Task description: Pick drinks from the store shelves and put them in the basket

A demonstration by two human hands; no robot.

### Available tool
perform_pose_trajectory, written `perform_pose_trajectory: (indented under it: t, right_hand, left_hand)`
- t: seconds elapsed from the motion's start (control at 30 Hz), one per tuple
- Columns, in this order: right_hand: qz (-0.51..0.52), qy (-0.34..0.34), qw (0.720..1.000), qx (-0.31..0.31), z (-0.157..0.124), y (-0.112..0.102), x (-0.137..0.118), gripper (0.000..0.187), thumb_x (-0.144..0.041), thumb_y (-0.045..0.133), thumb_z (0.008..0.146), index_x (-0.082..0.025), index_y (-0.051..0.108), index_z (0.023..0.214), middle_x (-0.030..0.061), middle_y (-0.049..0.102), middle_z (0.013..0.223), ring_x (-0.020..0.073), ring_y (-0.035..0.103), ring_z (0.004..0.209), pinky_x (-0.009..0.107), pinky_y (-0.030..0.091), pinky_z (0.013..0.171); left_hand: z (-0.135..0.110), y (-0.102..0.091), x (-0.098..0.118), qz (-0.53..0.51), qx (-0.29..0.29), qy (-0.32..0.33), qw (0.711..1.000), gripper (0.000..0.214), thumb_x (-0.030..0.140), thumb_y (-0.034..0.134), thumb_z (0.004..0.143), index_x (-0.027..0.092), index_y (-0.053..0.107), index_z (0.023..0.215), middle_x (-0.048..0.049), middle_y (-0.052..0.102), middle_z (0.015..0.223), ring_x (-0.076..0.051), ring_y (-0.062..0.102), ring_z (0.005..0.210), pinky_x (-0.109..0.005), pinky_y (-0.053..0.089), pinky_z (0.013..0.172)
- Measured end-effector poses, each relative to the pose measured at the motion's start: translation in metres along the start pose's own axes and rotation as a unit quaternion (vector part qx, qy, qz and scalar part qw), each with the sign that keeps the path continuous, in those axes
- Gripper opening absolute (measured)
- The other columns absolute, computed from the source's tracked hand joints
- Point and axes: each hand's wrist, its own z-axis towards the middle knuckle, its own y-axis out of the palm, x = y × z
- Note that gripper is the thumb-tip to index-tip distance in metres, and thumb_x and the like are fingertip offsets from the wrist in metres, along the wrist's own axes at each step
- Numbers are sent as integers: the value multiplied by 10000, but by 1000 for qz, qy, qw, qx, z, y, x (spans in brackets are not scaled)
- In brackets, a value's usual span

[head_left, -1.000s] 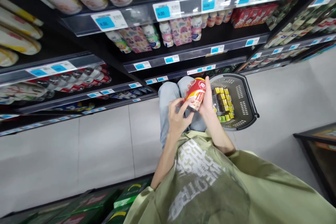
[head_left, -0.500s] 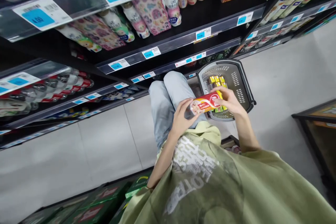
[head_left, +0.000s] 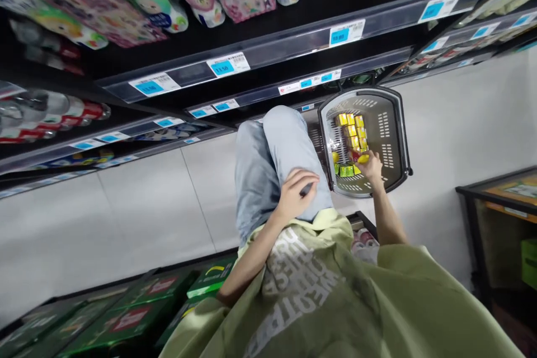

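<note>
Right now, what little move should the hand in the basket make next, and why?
Probably loosen the grip and let go. The right hand is down inside the grey basket, and the red and yellow pack it seems to hold already sits low among the yellow boxes there. The left hand rests on the knee.

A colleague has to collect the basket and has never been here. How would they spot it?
Follow the black shelves down to the pale floor. At their foot, just right of the person's jeans, stands the grey basket, with the right hand reaching into it. It is the only perforated container there, and rows of yellow boxes lie in it.
</note>
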Motion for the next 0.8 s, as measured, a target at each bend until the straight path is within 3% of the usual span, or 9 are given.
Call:
perform_pose_trajectory:
  t: [0.17,0.4,0.57,0.8]
  right_hand:
    - [3,58,996,-65,34,56,-2,525,-272,832,940,-133,696,1428,223,660,1426,269,717,1124,376,541,1060]
    - [-14,97,991,-93,54,116,-8,545,-270,812,953,-123,660,1456,243,648,1398,301,710,1159,389,560,1015]
    - [-15,100,989,-106,66,137,-13,551,-240,757,976,-119,625,1497,222,633,1418,271,704,1186,366,542,1053]
    - [-19,111,986,-126,87,153,-18,546,-198,738,939,-135,647,1474,187,649,1393,241,697,1124,346,564,989]
  left_hand:
    - [1,-3,1,-4,28,-9,1000,147,103,686,1033,220,775,1018,-65,855,992,-200,796,903,-379,658,830]
    - [4,-5,0,-16,36,-19,999,213,30,713,976,215,755,1073,-49,860,986,-186,813,889,-356,676,839]
    - [8,-5,-1,-14,27,-31,999,237,24,682,962,223,748,1071,-43,866,970,-192,817,861,-354,693,804]
    - [14,-3,-1,-10,4,-49,999,313,-27,621,927,236,755,1030,-25,865,955,-183,807,846,-328,699,786]
